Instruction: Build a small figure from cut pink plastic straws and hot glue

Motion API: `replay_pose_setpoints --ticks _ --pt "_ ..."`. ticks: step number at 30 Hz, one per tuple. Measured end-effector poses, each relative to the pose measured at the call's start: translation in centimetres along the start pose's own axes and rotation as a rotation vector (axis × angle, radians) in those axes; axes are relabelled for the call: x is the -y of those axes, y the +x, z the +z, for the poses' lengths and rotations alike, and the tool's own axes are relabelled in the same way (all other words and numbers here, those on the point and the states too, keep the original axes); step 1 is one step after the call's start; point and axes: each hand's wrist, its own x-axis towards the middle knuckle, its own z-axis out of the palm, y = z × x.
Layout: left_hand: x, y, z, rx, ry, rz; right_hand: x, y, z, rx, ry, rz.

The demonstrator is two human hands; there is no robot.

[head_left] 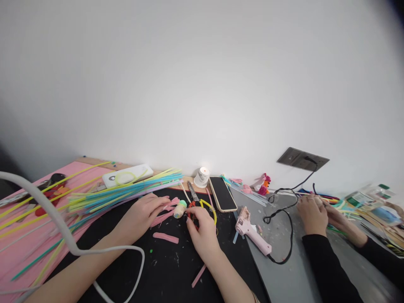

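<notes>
On the black mat, my left hand (148, 212) has its fingers closed over a bunch of pink fuzzy strips (161, 219), whose ends stick out beside and below it. Just right of those fingertips lies a small pale yellow and green rounded piece (179, 209). My right hand (203, 231) curls around the red-orange handles of a pair of scissors (193, 192), blades pointing toward the wall. A bent yellow pipe cleaner (210, 209) lies by its knuckles. Nearer me are a flat pink piece (166, 237) and a pink strip (198, 276).
Pipe cleaners (126, 191) and a white power bank (128, 176) lie left; a white cable (59, 214) crosses in front. A paper cup (202, 177), a phone (222, 193) and a corded pink glue gun (252, 233) stand or lie right. A co-worker's hands (315, 214) work farther right.
</notes>
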Motion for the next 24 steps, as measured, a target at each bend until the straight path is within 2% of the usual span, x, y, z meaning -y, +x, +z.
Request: replay_pose_setpoints --ticks 5,8,17,24 --pt "-0.9 0.1 -0.1 0.194 -0.081 0.124 -0.2 0.0 0.1 -0.004 0.038 0.037" --pt "-1.3 0.0 0.1 0.243 -0.136 0.16 -0.1 0.0 0.2 0.045 0.126 0.075" --pt "-1.2 0.0 0.1 0.184 -0.137 0.056 0.2 0.1 0.4 0.026 0.275 0.167" --pt "-1.2 0.0 0.3 0.137 -0.197 -0.017 -0.5 0.1 0.7 0.037 0.337 0.208"
